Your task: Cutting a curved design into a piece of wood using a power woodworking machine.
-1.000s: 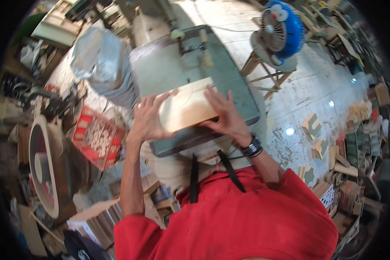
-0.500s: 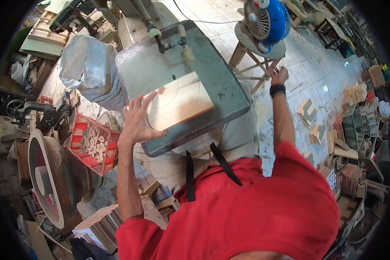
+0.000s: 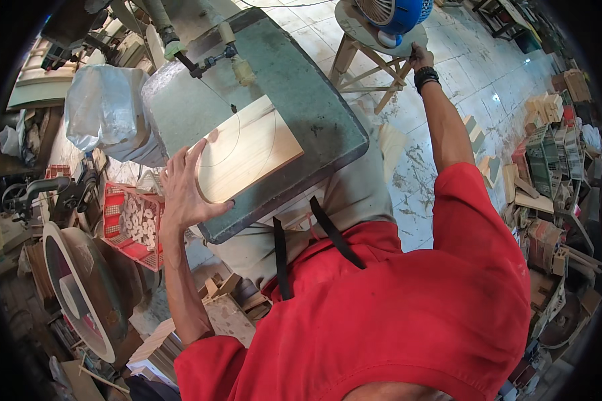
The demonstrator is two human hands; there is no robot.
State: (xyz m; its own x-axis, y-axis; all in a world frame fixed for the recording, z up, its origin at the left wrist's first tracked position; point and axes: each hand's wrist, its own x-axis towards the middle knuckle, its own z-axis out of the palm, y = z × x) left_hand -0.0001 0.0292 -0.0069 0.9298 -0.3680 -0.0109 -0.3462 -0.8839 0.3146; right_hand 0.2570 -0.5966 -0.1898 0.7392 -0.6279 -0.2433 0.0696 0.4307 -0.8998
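A pale wooden board (image 3: pixel 254 148) with curved pencil lines lies flat on the grey-green saw table (image 3: pixel 321 137). My left hand (image 3: pixel 186 190) grips its left end, fingers over the far edge and thumb along the near edge. Just beyond the board a thin saw blade (image 3: pixel 215 92) runs down from the guide (image 3: pixel 211 63) to the table. Out to the right, my right hand (image 3: pixel 420 59), with a dark band at its wrist, is closed at the edge of a round wooden stool (image 3: pixel 349 25). A blue fan (image 3: pixel 396 17) stands on that stool.
Left of the table sits a plastic-wrapped bundle (image 3: pixel 104 107). Below it are a red crate (image 3: pixel 124 247) of small wooden pieces and a large round machine wheel (image 3: pixel 73 294). Wood offcuts (image 3: pixel 489 170) lie on the tiled floor at right, near stacked crates (image 3: pixel 548 157).
My right hand has reached farther out to the stool's edge, its fingers closing there. The view has shifted, while my left hand stays on the board.
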